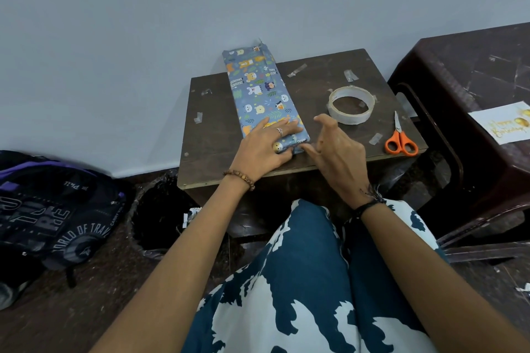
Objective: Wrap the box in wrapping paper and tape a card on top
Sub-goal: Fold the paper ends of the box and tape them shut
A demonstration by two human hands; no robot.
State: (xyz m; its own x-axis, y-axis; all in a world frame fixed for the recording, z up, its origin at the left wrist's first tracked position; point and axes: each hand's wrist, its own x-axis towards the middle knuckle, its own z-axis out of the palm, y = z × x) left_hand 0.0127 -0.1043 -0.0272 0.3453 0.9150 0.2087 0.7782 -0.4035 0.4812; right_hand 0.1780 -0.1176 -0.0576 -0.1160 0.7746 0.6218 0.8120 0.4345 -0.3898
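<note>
You are closing the near end of the wrapped box (262,94), which lies lengthwise on the small desk (212,135): your left hand (263,149) presses flat on its near end with fingers straight, while your right hand (335,149), loosely spread and gripping nothing, pokes a fingertip at the end fold. Next you need tape from the roll (351,105) just beyond your right hand to fix that flap. The scissors (400,139) lie further right, and the card (500,126) waits on the dark stool (459,66), well apart; stray tape bits litter the desk but block nothing.

The card (503,126) is cut off by the right edge.
</note>
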